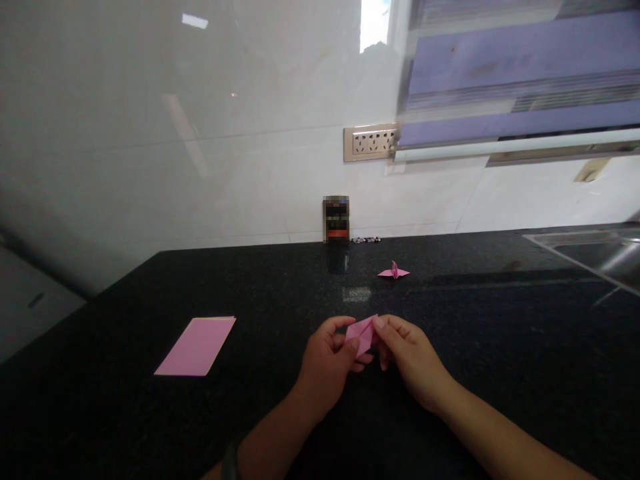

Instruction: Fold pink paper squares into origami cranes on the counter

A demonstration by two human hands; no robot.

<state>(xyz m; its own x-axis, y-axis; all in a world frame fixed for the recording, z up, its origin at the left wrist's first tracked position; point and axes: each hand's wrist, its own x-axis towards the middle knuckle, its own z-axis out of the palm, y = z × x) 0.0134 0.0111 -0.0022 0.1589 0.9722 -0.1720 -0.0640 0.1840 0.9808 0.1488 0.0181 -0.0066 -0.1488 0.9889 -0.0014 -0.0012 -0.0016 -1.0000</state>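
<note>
A small piece of pink folded paper (362, 332) was held just above a black speckled countertop (475, 313), near its front middle. The paper was creased into a narrow, pointed shape, with one tip angled up and to the right; its finer folds were too small to make out. The left hand (327, 360) gripped it from the left, thumb pressed on the top face and fingers curled underneath. The right hand (407, 353) met it from the right, its thumb and fingertips pinching the upper right tip. The paper sat between the two hands, touching both, with the hands nearly meeting around it.

Well to the left on the countertop lay a flat stack of pink paper sheets (197, 347). Farther back, beyond the hands, stood a finished pink paper crane (393, 271). A small dark box (336, 219) leaned at the white wall, under a row of wall sockets (370, 143). A steel sink (595, 253) sat at the far right.
</note>
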